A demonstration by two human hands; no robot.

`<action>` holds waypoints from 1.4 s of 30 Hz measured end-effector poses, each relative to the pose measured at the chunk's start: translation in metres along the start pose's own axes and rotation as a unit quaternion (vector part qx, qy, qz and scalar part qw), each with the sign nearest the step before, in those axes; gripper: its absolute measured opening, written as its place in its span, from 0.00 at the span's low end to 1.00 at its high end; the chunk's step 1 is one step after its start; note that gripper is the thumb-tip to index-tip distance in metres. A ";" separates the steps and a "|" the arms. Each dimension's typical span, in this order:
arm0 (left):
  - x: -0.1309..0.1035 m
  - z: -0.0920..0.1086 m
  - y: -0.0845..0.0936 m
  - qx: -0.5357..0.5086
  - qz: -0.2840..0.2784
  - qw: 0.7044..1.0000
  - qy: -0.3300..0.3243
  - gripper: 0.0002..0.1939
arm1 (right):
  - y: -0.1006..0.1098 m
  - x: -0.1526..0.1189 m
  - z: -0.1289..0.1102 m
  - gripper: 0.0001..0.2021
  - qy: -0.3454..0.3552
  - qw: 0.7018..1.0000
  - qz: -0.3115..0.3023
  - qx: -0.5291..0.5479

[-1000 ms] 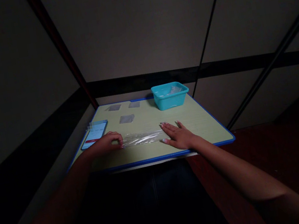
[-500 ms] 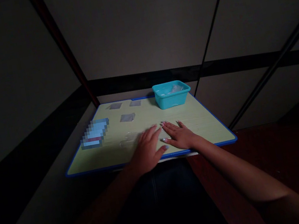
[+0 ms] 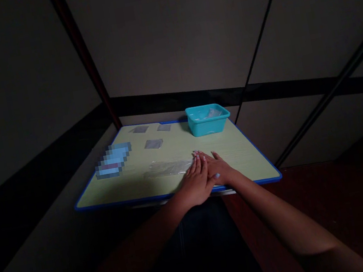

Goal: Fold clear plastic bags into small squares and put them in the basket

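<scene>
A clear plastic bag lies flat near the front of the pale yellow table. My left hand rests at the bag's right end, palm down with fingers stretched out, and overlaps the other hand. My right hand lies flat on the table, its fingers partly under the left one. Both hands are open. Whether anything lies beneath the palms is hidden.
Three small flat packets lie at the back left. A turquoise basket with clear plastic inside stands at the back right. A blurred phone-like object is at the left edge. A wall rises behind the table.
My left hand has slid right along the bag and now overlaps my right hand, uncovering more of the bag. The camera view has shifted slightly.
</scene>
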State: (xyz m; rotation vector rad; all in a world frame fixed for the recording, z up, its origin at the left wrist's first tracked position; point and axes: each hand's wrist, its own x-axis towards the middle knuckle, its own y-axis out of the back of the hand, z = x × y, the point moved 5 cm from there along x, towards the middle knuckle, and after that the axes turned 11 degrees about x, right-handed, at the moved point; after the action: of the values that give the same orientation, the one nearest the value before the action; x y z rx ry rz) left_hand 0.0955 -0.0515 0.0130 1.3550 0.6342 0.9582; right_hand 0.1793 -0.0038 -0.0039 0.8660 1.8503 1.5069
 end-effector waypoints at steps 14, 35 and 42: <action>-0.041 -0.034 0.004 0.084 -0.008 0.995 0.046 0.38 | 0.011 -0.005 -0.009 0.38 -0.029 0.998 0.021 0.048; -0.103 -0.111 0.026 0.157 -0.025 0.972 0.175 0.25 | 0.010 -0.004 -0.007 0.40 -0.035 0.997 0.023 0.059; -0.120 -0.144 0.043 -0.190 0.138 0.936 0.263 0.26 | 0.009 -0.004 -0.007 0.40 -0.035 0.997 0.024 0.058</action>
State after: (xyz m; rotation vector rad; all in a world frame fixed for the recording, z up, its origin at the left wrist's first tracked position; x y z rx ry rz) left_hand -0.0944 -0.0821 0.0164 0.8489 0.6179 1.6105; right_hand 0.1777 -0.0095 0.0063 1.0104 1.8936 1.3901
